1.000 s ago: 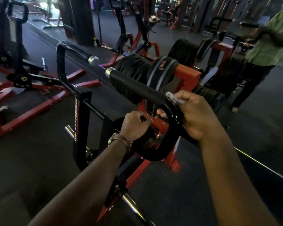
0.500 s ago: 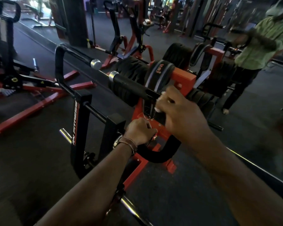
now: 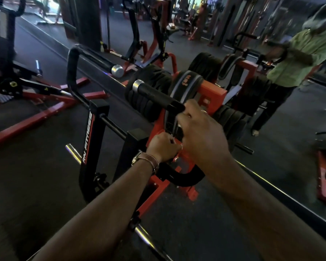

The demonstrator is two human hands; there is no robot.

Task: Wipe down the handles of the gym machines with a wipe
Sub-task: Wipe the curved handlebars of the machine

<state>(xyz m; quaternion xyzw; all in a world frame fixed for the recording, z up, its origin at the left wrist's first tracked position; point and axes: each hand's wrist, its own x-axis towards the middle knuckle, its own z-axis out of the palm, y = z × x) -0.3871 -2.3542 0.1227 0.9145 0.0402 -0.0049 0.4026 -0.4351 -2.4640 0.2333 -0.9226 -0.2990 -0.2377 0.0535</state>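
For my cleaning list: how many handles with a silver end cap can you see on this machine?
2: the near handle that the right hand grips, and the far handle to its left. Others may be hidden.

Two hands are counted: the left hand (image 3: 163, 146) and the right hand (image 3: 201, 136). Two black padded handles are seen on the near machine, one (image 3: 156, 96) with a silver cap and another (image 3: 94, 59) likewise capped. One wristband (image 3: 151, 162) is noted. One person in a green shirt (image 3: 301, 59) is recorded. Weight plates were not countable.
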